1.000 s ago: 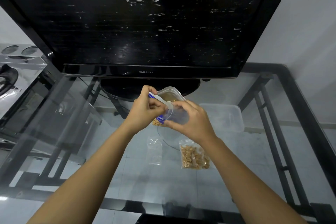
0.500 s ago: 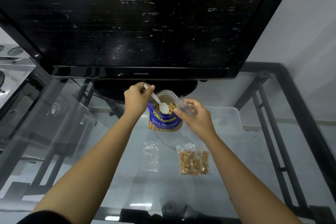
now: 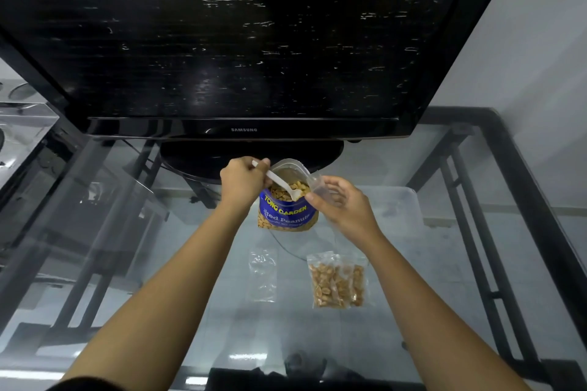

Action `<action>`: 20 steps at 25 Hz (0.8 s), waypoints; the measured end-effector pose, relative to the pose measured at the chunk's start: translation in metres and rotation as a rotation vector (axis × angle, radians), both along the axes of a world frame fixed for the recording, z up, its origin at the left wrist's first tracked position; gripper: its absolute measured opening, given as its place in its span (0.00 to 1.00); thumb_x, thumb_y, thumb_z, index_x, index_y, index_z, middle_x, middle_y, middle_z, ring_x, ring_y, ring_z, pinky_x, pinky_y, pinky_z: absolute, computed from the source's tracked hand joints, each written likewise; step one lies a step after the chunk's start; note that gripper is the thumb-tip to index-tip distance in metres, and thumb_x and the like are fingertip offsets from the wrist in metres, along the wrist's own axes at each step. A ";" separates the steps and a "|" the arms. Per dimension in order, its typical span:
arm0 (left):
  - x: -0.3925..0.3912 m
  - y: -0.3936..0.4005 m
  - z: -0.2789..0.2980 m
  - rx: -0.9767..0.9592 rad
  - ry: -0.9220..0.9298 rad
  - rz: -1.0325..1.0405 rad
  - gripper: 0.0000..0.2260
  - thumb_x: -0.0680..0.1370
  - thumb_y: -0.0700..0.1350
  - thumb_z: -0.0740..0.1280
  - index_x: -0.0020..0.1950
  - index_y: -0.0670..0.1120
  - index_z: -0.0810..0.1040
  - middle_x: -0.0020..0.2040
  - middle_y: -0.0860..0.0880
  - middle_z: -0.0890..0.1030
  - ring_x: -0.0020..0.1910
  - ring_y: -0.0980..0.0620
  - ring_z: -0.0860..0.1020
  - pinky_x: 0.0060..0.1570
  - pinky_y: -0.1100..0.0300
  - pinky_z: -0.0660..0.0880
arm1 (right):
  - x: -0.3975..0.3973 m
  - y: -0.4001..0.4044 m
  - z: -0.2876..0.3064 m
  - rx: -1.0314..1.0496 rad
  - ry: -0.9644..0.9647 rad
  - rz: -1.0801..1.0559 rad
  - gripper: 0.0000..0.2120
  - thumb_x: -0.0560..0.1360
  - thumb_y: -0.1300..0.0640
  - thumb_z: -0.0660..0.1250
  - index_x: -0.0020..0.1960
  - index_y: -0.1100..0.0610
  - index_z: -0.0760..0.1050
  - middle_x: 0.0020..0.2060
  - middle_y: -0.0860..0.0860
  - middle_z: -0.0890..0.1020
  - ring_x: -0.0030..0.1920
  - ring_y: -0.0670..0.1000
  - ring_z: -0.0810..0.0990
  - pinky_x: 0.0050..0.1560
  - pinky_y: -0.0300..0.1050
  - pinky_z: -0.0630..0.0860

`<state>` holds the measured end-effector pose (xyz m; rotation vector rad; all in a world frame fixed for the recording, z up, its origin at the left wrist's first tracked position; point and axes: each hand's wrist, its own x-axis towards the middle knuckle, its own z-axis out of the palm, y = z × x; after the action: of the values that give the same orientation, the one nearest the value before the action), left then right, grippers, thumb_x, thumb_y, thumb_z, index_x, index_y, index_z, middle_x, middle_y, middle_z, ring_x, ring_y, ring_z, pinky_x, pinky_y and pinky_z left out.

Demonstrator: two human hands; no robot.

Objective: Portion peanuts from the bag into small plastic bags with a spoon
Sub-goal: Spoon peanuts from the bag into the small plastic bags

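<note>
A blue peanut bag (image 3: 287, 214) stands open on the glass table, peanuts showing at its mouth. My left hand (image 3: 243, 181) grips a white plastic spoon (image 3: 281, 184) whose bowl dips into the peanuts. My right hand (image 3: 341, 205) pinches a small clear plastic bag (image 3: 319, 187) right beside the big bag's rim. Nearer to me lie a small bag filled with peanuts (image 3: 338, 281) and an empty small bag (image 3: 263, 274).
A large black television (image 3: 244, 41) stands just behind the peanut bag on its stand. A clear plastic box (image 3: 403, 209) sits to the right of my right hand. The glass table (image 3: 190, 311) has a black metal frame along its right edge.
My hands have drawn apart. The spoon, earlier up at the small bag, has gone down into the peanut bag, and the small bag has moved to the right of the rim.
</note>
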<state>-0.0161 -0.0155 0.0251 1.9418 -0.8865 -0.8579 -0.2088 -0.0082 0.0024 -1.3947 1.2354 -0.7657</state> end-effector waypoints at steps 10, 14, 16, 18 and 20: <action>0.027 -0.003 -0.011 0.008 0.399 0.176 0.10 0.78 0.45 0.64 0.40 0.42 0.77 0.30 0.46 0.75 0.26 0.56 0.72 0.23 0.69 0.70 | -0.006 -0.003 0.005 -0.065 0.046 -0.042 0.23 0.66 0.47 0.75 0.57 0.49 0.74 0.51 0.43 0.79 0.54 0.44 0.77 0.45 0.30 0.74; 0.040 -0.002 -0.012 -0.004 0.484 0.234 0.09 0.79 0.44 0.63 0.40 0.42 0.75 0.30 0.47 0.72 0.27 0.55 0.70 0.24 0.69 0.70 | -0.004 -0.006 0.012 -0.215 0.229 -0.049 0.25 0.63 0.45 0.76 0.57 0.51 0.75 0.49 0.44 0.80 0.47 0.43 0.77 0.42 0.32 0.73; 0.047 -0.001 -0.009 -0.026 0.511 0.258 0.10 0.79 0.44 0.63 0.40 0.42 0.75 0.30 0.48 0.71 0.27 0.56 0.69 0.24 0.69 0.69 | 0.002 -0.009 0.013 -0.326 0.362 -0.007 0.26 0.63 0.44 0.76 0.56 0.52 0.76 0.48 0.46 0.80 0.46 0.45 0.77 0.43 0.36 0.72; 0.053 -0.002 -0.003 -0.054 0.520 0.273 0.10 0.79 0.43 0.62 0.39 0.43 0.74 0.28 0.49 0.71 0.26 0.57 0.69 0.24 0.69 0.68 | 0.008 -0.012 0.013 -0.409 0.450 0.008 0.25 0.63 0.44 0.76 0.55 0.54 0.76 0.49 0.49 0.81 0.46 0.47 0.77 0.43 0.38 0.71; 0.058 -0.004 0.007 -0.083 0.507 0.262 0.10 0.79 0.43 0.62 0.39 0.43 0.74 0.28 0.49 0.70 0.26 0.57 0.68 0.24 0.69 0.68 | 0.013 -0.014 0.013 -0.452 0.489 0.013 0.25 0.64 0.43 0.75 0.55 0.55 0.76 0.49 0.51 0.81 0.48 0.50 0.78 0.43 0.40 0.72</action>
<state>0.0417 -0.0197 0.0323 1.6119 -0.3534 -1.0676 -0.1954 -0.0224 0.0154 -2.0448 1.4761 -0.7471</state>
